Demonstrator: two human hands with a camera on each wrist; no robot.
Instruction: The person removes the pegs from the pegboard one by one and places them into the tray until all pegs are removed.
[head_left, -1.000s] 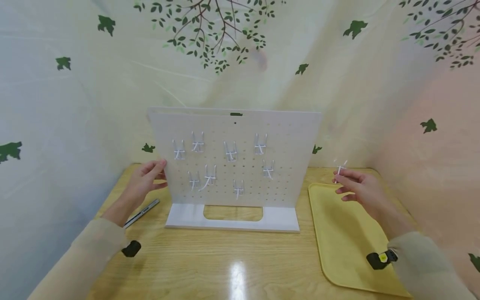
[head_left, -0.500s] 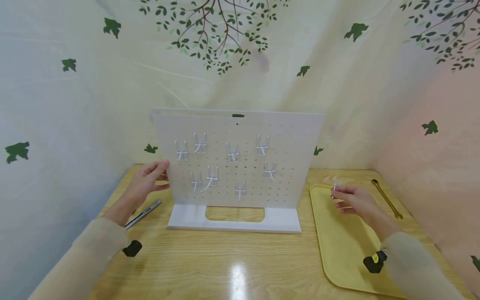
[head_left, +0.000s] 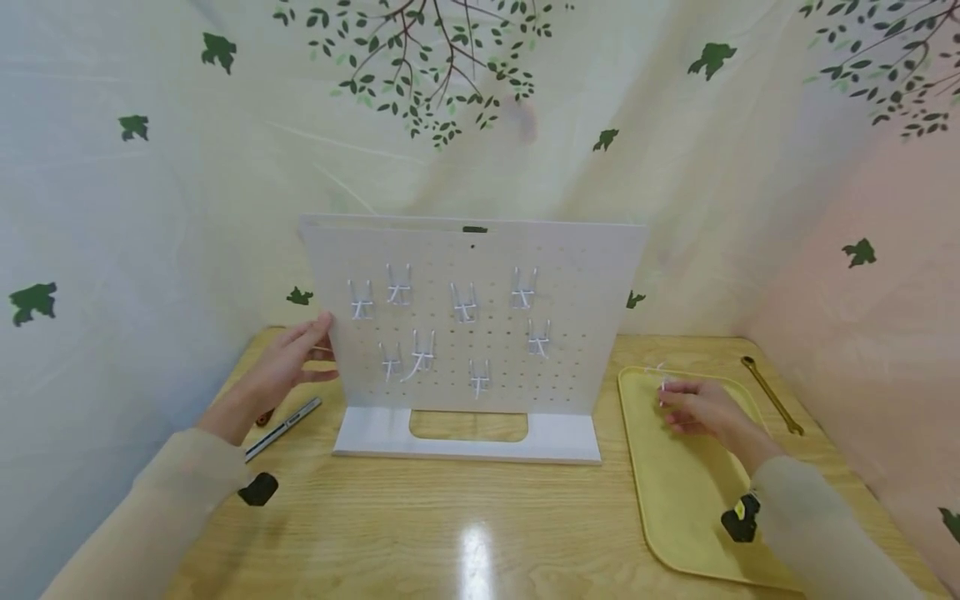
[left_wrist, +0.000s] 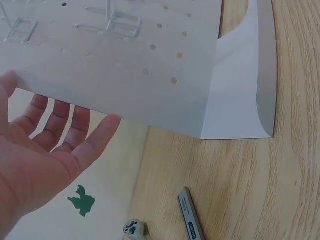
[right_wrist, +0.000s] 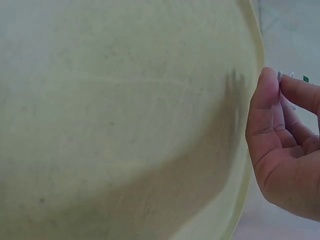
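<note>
A white pegboard stands upright on its white base, with several white wire hooks set across its face. At its left edge my left hand grips the board, the thumb on the front and the fingers behind, as the left wrist view shows. My right hand pinches a small white wire hook between thumb and forefinger. It is above the far end of the yellow tray. Most of that hook is hidden by the fingers in the right wrist view.
A gold-coloured wrench lies on the table right of the tray. Left of the board is a slim silver tool with a dark label, and beside it a paw-print-marked end of something. A leaf-printed cloth hangs behind.
My right hand has come down and slightly left over the tray with the hook, uncovering the wrench. My left hand stays at the pegboard's edge.
</note>
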